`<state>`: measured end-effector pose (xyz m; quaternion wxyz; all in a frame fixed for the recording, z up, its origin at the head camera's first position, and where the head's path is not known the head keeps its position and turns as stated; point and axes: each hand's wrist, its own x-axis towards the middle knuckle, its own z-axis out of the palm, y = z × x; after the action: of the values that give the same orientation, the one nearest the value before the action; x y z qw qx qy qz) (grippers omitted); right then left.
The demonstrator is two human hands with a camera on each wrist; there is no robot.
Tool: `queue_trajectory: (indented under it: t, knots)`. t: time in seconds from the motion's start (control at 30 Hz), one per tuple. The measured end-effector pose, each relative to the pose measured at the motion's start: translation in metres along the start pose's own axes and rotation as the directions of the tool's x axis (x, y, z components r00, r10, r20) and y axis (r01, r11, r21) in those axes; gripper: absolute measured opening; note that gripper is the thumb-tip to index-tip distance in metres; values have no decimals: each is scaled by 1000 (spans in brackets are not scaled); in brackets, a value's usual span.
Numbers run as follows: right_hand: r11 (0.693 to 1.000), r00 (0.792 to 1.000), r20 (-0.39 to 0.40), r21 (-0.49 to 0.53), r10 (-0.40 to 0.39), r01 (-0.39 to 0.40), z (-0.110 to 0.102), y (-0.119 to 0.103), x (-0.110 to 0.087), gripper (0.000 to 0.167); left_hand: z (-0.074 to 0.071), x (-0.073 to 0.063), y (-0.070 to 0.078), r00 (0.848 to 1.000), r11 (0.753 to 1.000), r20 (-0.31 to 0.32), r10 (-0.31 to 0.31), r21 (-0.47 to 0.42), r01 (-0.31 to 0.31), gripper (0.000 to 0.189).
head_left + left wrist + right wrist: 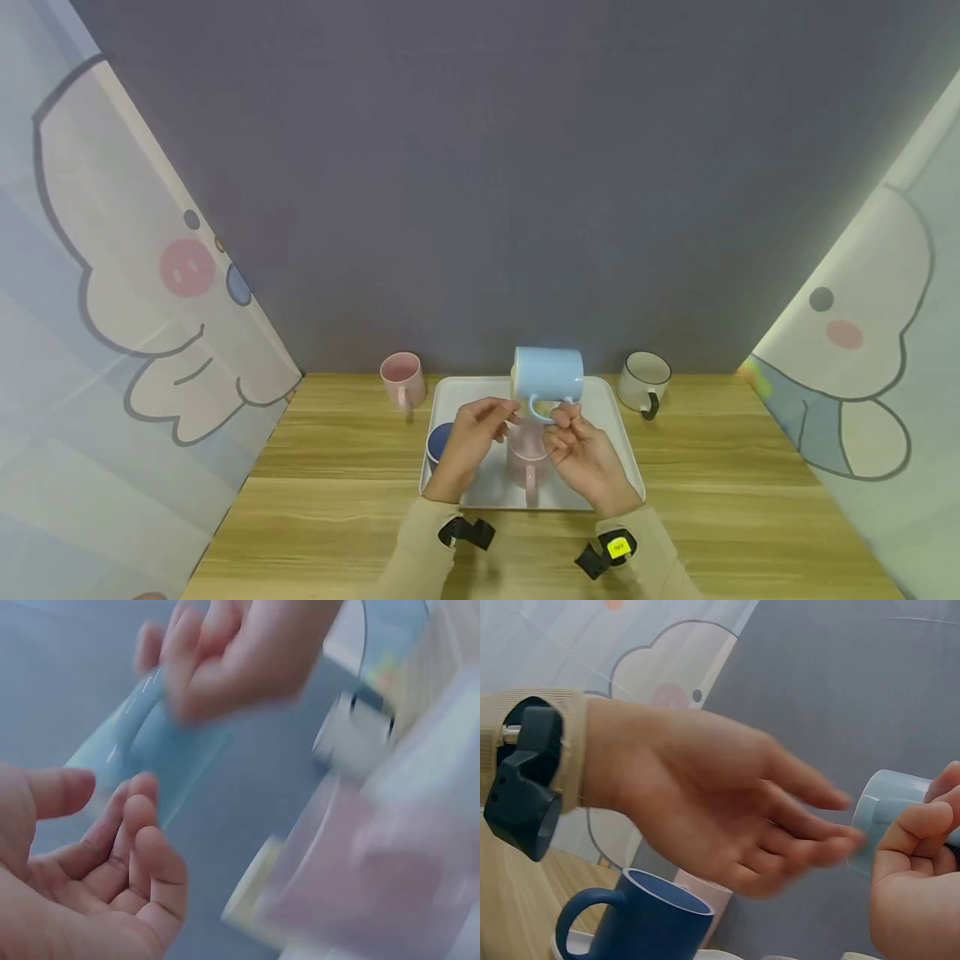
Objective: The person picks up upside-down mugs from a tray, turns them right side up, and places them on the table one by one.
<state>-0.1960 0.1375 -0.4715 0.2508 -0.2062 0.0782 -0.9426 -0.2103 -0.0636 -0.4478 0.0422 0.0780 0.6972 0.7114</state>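
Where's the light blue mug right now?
In the head view, the light blue mug is just right of centre, held sideways by the right hand above the white tray, near the left hand.

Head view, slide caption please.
Right grip holding a light blue mug sideways above a white tray, left grip close by.
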Motion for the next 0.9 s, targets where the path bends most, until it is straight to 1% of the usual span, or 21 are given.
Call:
queue_trajectory:
  t: [0.07,0.13,0.17,0.2,0.27,0.33,0.4,0.43,0.53,0.63,0.73,0.8,0.83,0.87,0.9]
  knots:
    - [1000,1000,2,-24,4,-4,0,3,0,42,10,0,-3,998,994,36,-44,-96,47,25]
    - [999,1000,3,-53,7,-6,0,6,0,43,16,1,-4,994,973,71,-85,-210,98,24]
    - [998,1000,4,-63,9,-8,0,6,-1,44,18,0,-5,991,956,91,-102,-265,123,23]
    - [998,1000,8,-68,11,-10,0,7,-1,44,20,0,-6,987,934,112,-116,-325,147,21]
    - [997,1000,15,-72,19,-18,0,8,-1,46,21,-1,-7,977,879,161,-137,-435,195,19]
    - [997,999,27,-71,29,-27,0,8,-1,48,22,-3,-7,969,830,203,-139,-509,226,19]
    - [997,998,43,-70,38,-35,-1,8,0,48,22,-4,-8,963,799,235,-131,-550,243,20]
    - [997,998,49,-74,42,-38,-1,7,0,48,22,-5,-8,961,791,248,-125,-560,247,21]
    - [995,997,61,-87,54,-48,-1,6,2,47,21,-5,-8,957,779,272,-98,-577,244,21]
    - [989,996,51,-131,70,-63,1,3,3,49,22,-6,-8,957,771,279,-73,-593,232,21]
    - [973,995,37,-217,90,-80,2,0,3,55,22,-8,-7,962,777,272,-39,-597,200,20]
    - [952,994,24,-290,108,-97,3,-3,1,57,23,-9,-6,963,795,270,-11,-582,172,21]
    - [937,993,13,-335,115,-104,3,-4,0,57,23,-10,-6,963,806,270,2,-571,158,22]
    - [915,993,-12,-387,117,-113,3,-5,-1,55,22,-11,-4,963,818,269,18,-558,140,24]
    - [883,993,-48,-454,111,-121,3,-6,-3,52,22,-12,-3,963,829,266,30,-546,125,25]
